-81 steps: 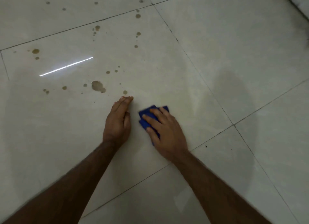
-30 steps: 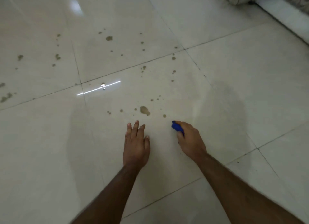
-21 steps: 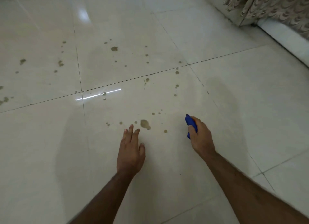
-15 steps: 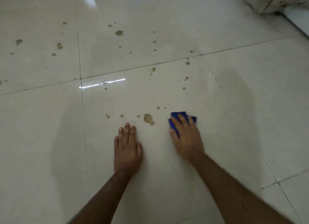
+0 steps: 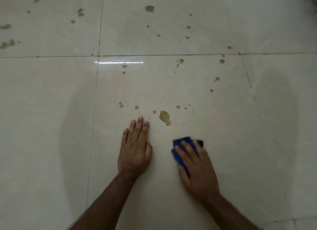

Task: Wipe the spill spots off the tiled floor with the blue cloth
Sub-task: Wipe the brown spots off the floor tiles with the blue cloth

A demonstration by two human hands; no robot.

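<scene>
My right hand (image 5: 195, 162) lies flat on the folded blue cloth (image 5: 178, 143) and presses it to the pale tiled floor (image 5: 51, 126); most of the cloth is hidden under the palm. My left hand (image 5: 135, 149) rests flat on the tile beside it, fingers straight. The largest brown spill spot (image 5: 165, 117) lies just beyond both hands, above and left of the cloth. Several smaller brown spots (image 5: 178, 107) are scattered farther out across this tile and the tiles behind.
Dark grout lines (image 5: 98, 54) cross the floor beyond the hands. A bright streak of reflected light (image 5: 118, 62) lies on the tile near a wet drop (image 5: 124, 65). More spots (image 5: 149, 8) reach the far edge of view.
My right hand lifted the cloth bunched in its grip, set it flat near the big spot, then drew it back toward me. The left hand stayed planted on the tile.
</scene>
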